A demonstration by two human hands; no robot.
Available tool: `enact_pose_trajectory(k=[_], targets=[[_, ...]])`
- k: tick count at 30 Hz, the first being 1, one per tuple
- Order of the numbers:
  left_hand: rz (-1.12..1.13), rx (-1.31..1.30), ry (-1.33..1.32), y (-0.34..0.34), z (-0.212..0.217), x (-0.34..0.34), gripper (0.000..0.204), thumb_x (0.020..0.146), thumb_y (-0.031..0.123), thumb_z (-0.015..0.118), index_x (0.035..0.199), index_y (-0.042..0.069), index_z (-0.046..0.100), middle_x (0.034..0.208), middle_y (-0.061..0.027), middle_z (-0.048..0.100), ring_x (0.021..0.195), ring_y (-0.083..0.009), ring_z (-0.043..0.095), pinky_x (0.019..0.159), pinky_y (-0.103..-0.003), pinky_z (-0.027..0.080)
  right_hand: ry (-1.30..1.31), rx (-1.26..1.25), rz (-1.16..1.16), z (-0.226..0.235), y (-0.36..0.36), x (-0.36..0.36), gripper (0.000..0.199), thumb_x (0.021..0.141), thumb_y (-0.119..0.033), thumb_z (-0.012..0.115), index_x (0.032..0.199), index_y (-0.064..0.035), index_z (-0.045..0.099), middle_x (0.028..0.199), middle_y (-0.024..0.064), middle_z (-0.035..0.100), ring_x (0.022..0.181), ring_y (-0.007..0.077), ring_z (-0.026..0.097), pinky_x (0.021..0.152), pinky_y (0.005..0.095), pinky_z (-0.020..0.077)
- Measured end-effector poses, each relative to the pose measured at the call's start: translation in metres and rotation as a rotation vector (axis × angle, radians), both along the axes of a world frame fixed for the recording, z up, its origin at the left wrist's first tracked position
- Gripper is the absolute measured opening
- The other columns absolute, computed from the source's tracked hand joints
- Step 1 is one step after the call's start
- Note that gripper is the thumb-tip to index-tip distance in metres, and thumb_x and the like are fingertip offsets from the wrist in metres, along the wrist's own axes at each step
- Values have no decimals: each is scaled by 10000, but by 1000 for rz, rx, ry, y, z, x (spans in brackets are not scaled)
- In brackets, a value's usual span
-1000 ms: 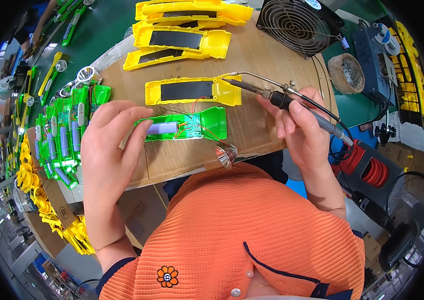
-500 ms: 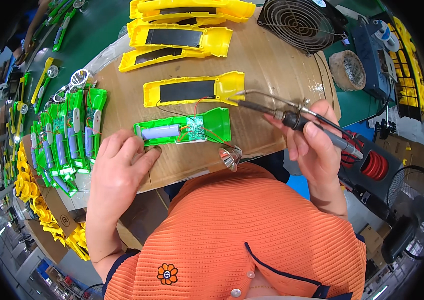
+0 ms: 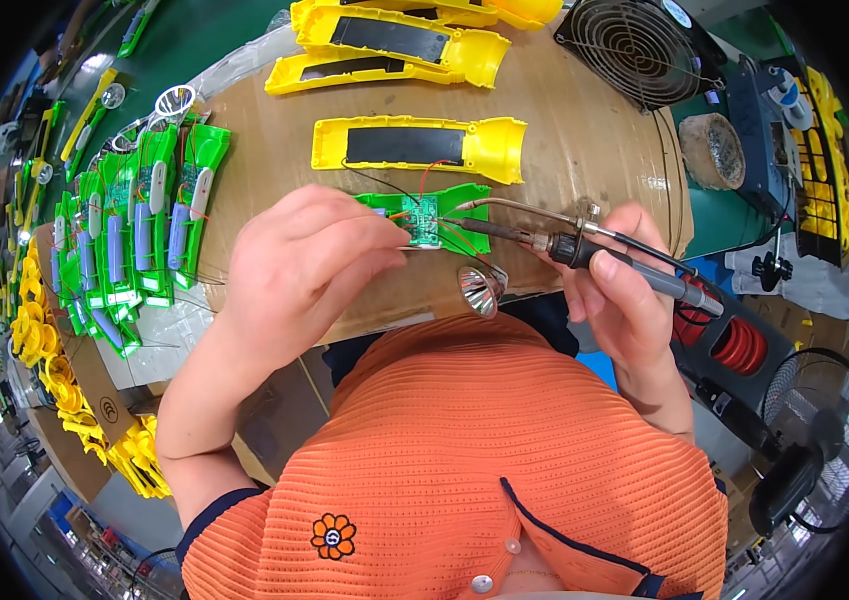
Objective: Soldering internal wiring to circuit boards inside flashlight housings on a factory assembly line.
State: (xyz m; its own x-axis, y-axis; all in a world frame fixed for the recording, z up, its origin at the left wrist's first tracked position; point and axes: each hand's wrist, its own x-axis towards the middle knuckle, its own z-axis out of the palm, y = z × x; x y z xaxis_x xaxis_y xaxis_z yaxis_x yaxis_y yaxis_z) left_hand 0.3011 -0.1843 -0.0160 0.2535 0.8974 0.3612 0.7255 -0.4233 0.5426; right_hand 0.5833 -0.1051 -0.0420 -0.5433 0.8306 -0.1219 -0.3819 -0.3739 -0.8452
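Note:
In my right hand (image 3: 625, 285) is a soldering iron (image 3: 635, 272) with a thin metal feed tube alongside its shaft. Its tip meets or hovers just over the right edge of a small green circuit board (image 3: 423, 218). The board sits in a green flashlight half-shell (image 3: 473, 212). My left hand (image 3: 320, 265) reaches across the shell's left part, fingers together at the board's left edge; what they pinch is hidden, and they cover most of the battery. Wires run from the board to a silver reflector cup (image 3: 482, 290) and up to a yellow half-shell (image 3: 495, 150) with a black panel.
Several green shells with batteries (image 3: 145, 225) lie in a row at left. More yellow shells (image 3: 395, 40) are stacked at the far side. A black fan (image 3: 635, 45), a round tub (image 3: 713, 150) and a blue box-shaped unit (image 3: 760, 130) stand at far right.
My left hand has moved right, from the green shell's left end to the circuit board. The iron's tip has come down to the board from above the yellow shell's end.

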Motion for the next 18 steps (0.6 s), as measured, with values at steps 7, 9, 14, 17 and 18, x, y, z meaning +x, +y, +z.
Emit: enact_pose_trajectory(k=[7,9,14,17,18], targets=[[33,-87,101,6,9,11,144,747,40,742,878,54,682,811,-85,638,769,-282,616,659,-387,506,-78,79,52,4,0,2,185,906,24,614,993,-17,456,739,84,602,556,118,565,520,271,494],[48,-109,129,7,14,13,124,754,38,735,862,53,676,804,-87,631,772,-287,615,660,-392,505,-110,90,61,6,-1,2,181,905,31,618,982,-16,461,737,83,611,566,113,579,525,262,496],[60,-259,105,10,22,14,105,771,17,729,867,37,692,830,-106,658,790,-292,639,682,-384,514,-146,100,79,7,0,3,169,903,41,621,965,-15,474,726,67,616,593,101,594,540,247,495],[54,-245,122,13,23,15,96,779,14,718,866,35,685,822,-107,652,788,-297,635,685,-397,509,-135,110,101,6,0,4,172,901,41,628,966,-17,479,728,60,618,603,93,597,547,234,489],[58,-244,114,14,23,16,96,779,14,718,866,35,685,822,-107,652,788,-297,635,685,-397,509,-150,101,100,5,0,4,172,901,41,628,966,-17,479,728,60,618,603,93,597,547,234,489]])
